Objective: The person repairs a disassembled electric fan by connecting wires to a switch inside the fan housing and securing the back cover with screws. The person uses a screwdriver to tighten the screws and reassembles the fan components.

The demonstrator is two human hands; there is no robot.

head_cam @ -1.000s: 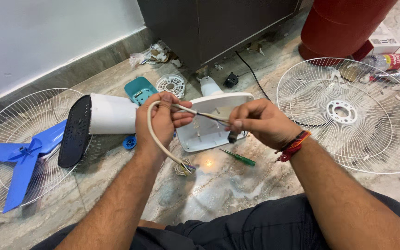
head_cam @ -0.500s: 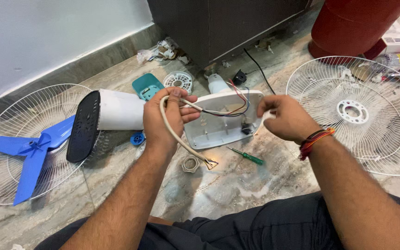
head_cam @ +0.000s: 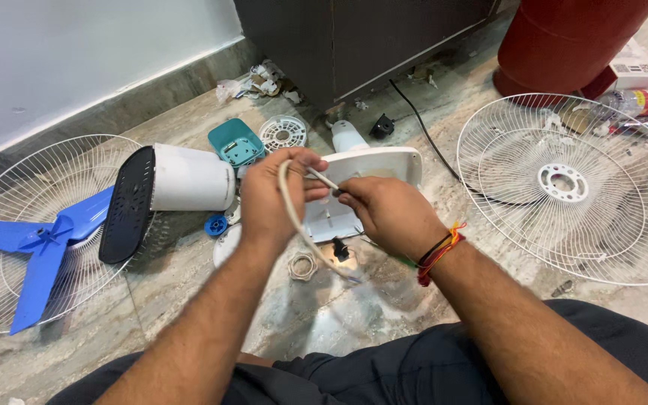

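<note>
My left hand (head_cam: 277, 196) grips a white cable (head_cam: 292, 216) that loops down from its fingers toward the floor. My right hand (head_cam: 385, 211) pinches the thin wires at the cable's end, right next to the left fingers. Both hands hover over a white fan base (head_cam: 373, 166) lying on the marble floor. A small black part (head_cam: 340, 248) and a white ring (head_cam: 301, 265) lie under the hands. To the left lies the white fan motor housing (head_cam: 189, 178) with its black back cover (head_cam: 127, 202).
A wire fan guard (head_cam: 575, 184) lies on the right. Another guard (head_cam: 9, 225) on the left holds a blue fan blade (head_cam: 43, 244). A teal box (head_cam: 235, 142), a round white grille (head_cam: 282, 133), a dark cabinet (head_cam: 354, 37) and a red cylinder (head_cam: 564, 37) stand behind.
My right hand has moved left, back to the left hand, and now pinches the cable's wire ends. The cable loop hangs lower. The green screwdriver is now hidden under my right wrist.
</note>
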